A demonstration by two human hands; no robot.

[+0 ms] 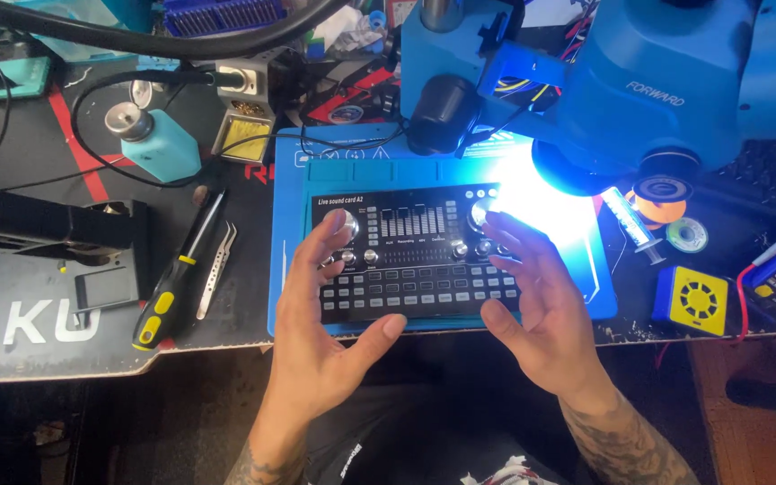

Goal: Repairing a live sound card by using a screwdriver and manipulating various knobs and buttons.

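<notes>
Carefully, since our spread left hand (325,310) and right hand (532,301) barely brace the sound mixer (415,256), it could slide off its blue mat (289,269).

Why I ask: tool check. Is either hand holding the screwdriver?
No, the screwdriver lies on the bench left of both hands, beside the tweezers.
</notes>
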